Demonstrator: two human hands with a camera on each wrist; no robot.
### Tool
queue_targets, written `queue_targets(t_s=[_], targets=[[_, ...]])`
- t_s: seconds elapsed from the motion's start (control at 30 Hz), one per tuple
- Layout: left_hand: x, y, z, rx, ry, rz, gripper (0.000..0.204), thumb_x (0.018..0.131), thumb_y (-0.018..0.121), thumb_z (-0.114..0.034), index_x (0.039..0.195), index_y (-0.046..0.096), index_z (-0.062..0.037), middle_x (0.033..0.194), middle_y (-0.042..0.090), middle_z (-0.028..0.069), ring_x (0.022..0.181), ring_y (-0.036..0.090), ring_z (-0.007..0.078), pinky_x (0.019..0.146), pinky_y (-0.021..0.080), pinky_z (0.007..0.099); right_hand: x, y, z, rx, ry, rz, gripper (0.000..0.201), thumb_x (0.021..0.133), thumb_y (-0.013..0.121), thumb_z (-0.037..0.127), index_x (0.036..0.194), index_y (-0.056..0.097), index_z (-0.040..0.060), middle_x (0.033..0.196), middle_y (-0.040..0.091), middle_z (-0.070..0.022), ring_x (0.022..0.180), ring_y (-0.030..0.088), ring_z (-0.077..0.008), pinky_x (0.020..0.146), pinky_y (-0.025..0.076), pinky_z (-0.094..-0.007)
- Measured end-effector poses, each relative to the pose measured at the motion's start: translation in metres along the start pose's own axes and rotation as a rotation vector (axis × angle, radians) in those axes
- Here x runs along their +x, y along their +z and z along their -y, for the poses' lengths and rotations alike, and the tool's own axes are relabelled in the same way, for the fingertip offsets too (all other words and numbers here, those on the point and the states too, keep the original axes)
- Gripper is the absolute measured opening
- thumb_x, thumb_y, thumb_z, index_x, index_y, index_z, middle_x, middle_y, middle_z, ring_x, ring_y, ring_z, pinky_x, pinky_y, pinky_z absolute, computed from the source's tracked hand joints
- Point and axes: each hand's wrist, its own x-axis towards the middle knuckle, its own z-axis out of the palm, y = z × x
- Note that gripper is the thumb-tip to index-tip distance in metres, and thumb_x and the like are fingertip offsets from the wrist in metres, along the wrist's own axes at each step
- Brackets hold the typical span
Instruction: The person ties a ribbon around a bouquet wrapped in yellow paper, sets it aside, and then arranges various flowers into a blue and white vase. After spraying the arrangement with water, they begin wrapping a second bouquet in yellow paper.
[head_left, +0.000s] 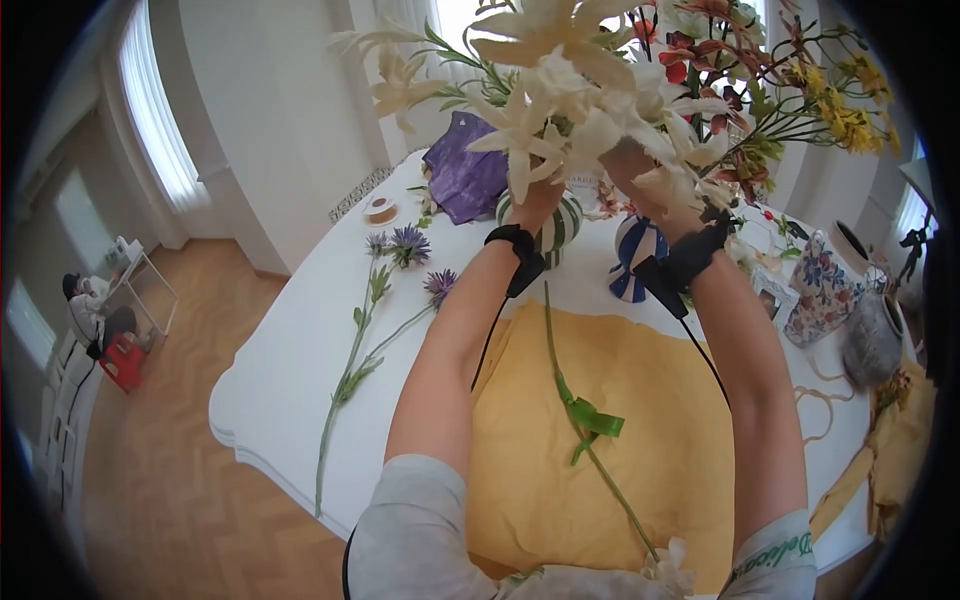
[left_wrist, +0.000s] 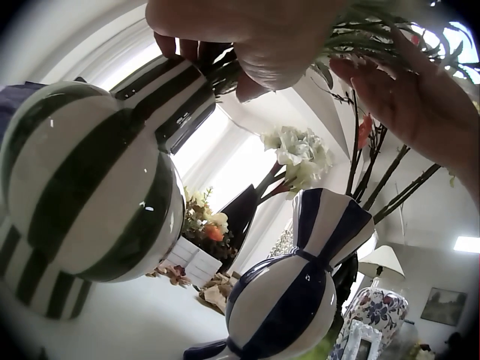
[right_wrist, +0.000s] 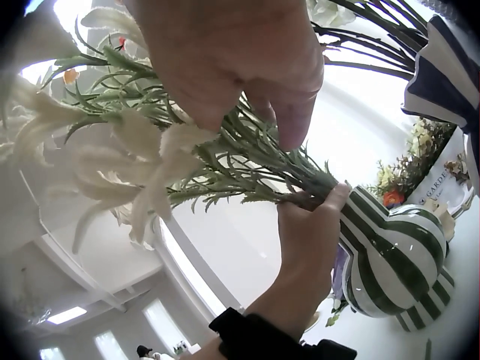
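White flowers (head_left: 560, 90) on leafy green stems (right_wrist: 247, 165) stand in a green-and-white striped vase (left_wrist: 90, 180). My left hand (right_wrist: 307, 232) grips the stems right at the vase's mouth. Higher up, my right hand (right_wrist: 232, 60) has its thumb and fingers around the leafy stems, close below the blossoms. In the head view the blossoms partly cover both my left hand (head_left: 537, 200) and my right hand (head_left: 640, 185). Next to this vase stands a blue-and-white striped vase (left_wrist: 285, 300) holding dark stems (left_wrist: 382, 180) with red and yellow flowers.
A single stem with a green ribbon (head_left: 595, 418) lies on yellow wrapping paper (head_left: 650, 380). Purple flowers (head_left: 408, 245) lie at the left, near a ribbon spool (head_left: 380, 209) and purple paper (head_left: 465, 170). A floral vase (head_left: 825, 290) and grey pot (head_left: 873, 340) stand right. A person (head_left: 90, 310) sits far left.
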Motion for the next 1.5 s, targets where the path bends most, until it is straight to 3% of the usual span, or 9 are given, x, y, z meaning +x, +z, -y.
queue_targets(t_s=[0.13, 0.23, 0.33, 0.83, 1.0, 1.07, 1.23, 1.3, 1.5], targets=[[-0.010, 0.000, 0.037, 0.069, 0.157, 0.071, 0.027, 0.074, 0.061, -0.022, 0.098, 0.059, -0.0077, 0.097, 0.059, 0.0134, 0.088, 0.055, 0.0301, 0.079, 0.043, 0.0384, 0.005, 0.015, 0.001, -0.203, -0.062, -0.019, 0.027, 0.087, 0.046, 0.014, 0.110, 0.051, 0.0021, 0.108, 0.053, -0.0160, 0.105, 0.045, -0.0303, 0.095, 0.032, -0.0330], [-0.013, -0.001, 0.056, -0.022, 0.153, 0.080, 0.029, 0.077, 0.059, -0.023, 0.101, 0.058, -0.0073, 0.101, 0.058, 0.0131, 0.091, 0.055, 0.0278, 0.081, 0.043, 0.0372, 0.010, 0.024, 0.001, 0.390, 0.470, -0.041, 0.032, 0.078, 0.059, 0.017, 0.109, 0.055, 0.0089, 0.104, 0.058, -0.0101, 0.096, 0.055, -0.0242, 0.083, 0.043, -0.0343], [-0.012, -0.010, 0.056, -0.060, 0.131, 0.125, 0.029, 0.077, 0.059, -0.023, 0.101, 0.058, -0.0072, 0.100, 0.058, 0.0131, 0.091, 0.055, 0.0277, 0.081, 0.043, 0.0370, 0.004, 0.017, 0.001, 0.622, 0.642, 0.008, 0.032, 0.078, 0.060, 0.017, 0.108, 0.055, 0.0082, 0.103, 0.058, -0.0103, 0.096, 0.055, -0.0241, 0.083, 0.043, -0.0340], [0.004, -0.023, 0.054, -0.104, 0.079, 0.227, 0.029, 0.077, 0.059, -0.023, 0.101, 0.058, -0.0064, 0.099, 0.059, 0.0130, 0.090, 0.056, 0.0274, 0.080, 0.043, 0.0361, -0.011, -0.002, -0.009, 0.811, 0.606, 0.156, 0.032, 0.078, 0.060, 0.019, 0.106, 0.054, 0.0047, 0.100, 0.059, -0.0118, 0.093, 0.057, -0.0240, 0.081, 0.043, -0.0325], [0.007, -0.023, 0.052, -0.110, 0.069, 0.235, 0.029, 0.077, 0.059, -0.024, 0.101, 0.058, -0.0062, 0.099, 0.059, 0.0130, 0.090, 0.056, 0.0273, 0.080, 0.043, 0.0358, -0.008, -0.004, -0.028, 0.585, 0.325, 0.194, 0.037, 0.079, 0.061, 0.020, 0.110, 0.050, 0.0030, 0.099, 0.059, -0.0128, 0.091, 0.058, -0.0232, 0.080, 0.042, -0.0315], [0.008, -0.025, 0.051, -0.107, 0.066, 0.239, 0.029, 0.077, 0.059, -0.024, 0.101, 0.058, -0.0061, 0.099, 0.059, 0.0130, 0.090, 0.056, 0.0272, 0.080, 0.043, 0.0357, -0.004, 0.000, -0.023, 0.771, 0.715, -0.112, 0.051, 0.078, 0.061, 0.021, 0.119, 0.037, 0.0032, 0.100, 0.058, -0.0143, 0.092, 0.057, -0.0223, 0.082, 0.041, -0.0322], [0.004, -0.029, 0.052, -0.114, 0.052, 0.257, 0.029, 0.077, 0.059, -0.024, 0.101, 0.058, -0.0058, 0.098, 0.059, 0.0130, 0.090, 0.056, 0.0271, 0.080, 0.043, 0.0354, 0.001, -0.006, -0.023, 0.650, 0.691, -0.051, 0.054, 0.077, 0.063, 0.022, 0.118, 0.034, 0.0013, 0.101, 0.057, -0.0155, 0.093, 0.056, -0.0213, 0.082, 0.041, -0.0321], [0.002, -0.030, 0.051, -0.118, 0.050, 0.261, 0.029, 0.077, 0.059, -0.024, 0.100, 0.058, -0.0057, 0.098, 0.059, 0.0130, 0.090, 0.056, 0.0271, 0.080, 0.043, 0.0353, 0.001, -0.010, -0.026, 0.555, 0.842, 0.174, 0.041, 0.077, 0.062, 0.019, 0.109, 0.046, -0.0007, 0.101, 0.058, -0.0137, 0.092, 0.055, -0.0192, 0.080, 0.042, -0.0303], [0.001, -0.037, 0.051, -0.126, 0.042, 0.274, 0.030, 0.077, 0.059, -0.024, 0.100, 0.058, -0.0054, 0.098, 0.059, 0.0130, 0.090, 0.056, 0.0270, 0.080, 0.043, 0.0349, -0.016, -0.017, -0.014, 0.804, 0.813, 0.102, 0.024, 0.078, 0.058, 0.014, 0.095, 0.057, -0.0016, 0.096, 0.058, -0.0097, 0.086, 0.055, -0.0182, 0.078, 0.043, -0.0278]])
